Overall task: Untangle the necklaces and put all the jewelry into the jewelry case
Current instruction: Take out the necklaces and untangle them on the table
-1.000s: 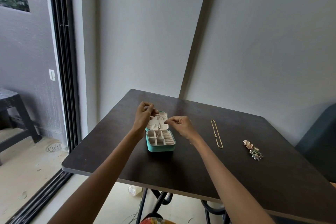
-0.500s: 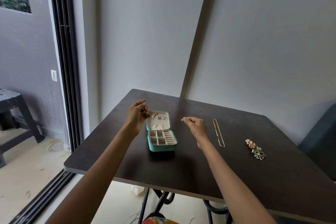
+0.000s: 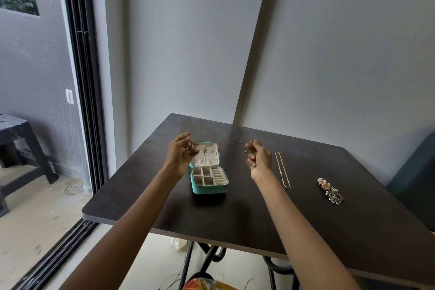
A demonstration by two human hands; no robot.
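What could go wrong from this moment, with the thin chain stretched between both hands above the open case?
1. The thin chain, taut between the left hand and right hand, could snap or slip from either grip.
2. Its pendant hangs at the lid of the jewelry case and might snag there.
3. The gold necklace lies close beside the right wrist and could be swept aside.

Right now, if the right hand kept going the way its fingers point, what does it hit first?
The right hand has its fingers curled toward the left, pinching a thin chain. Straight on leftward, the open lid of the jewelry case looks first, though the hand may sit higher and pass over it.
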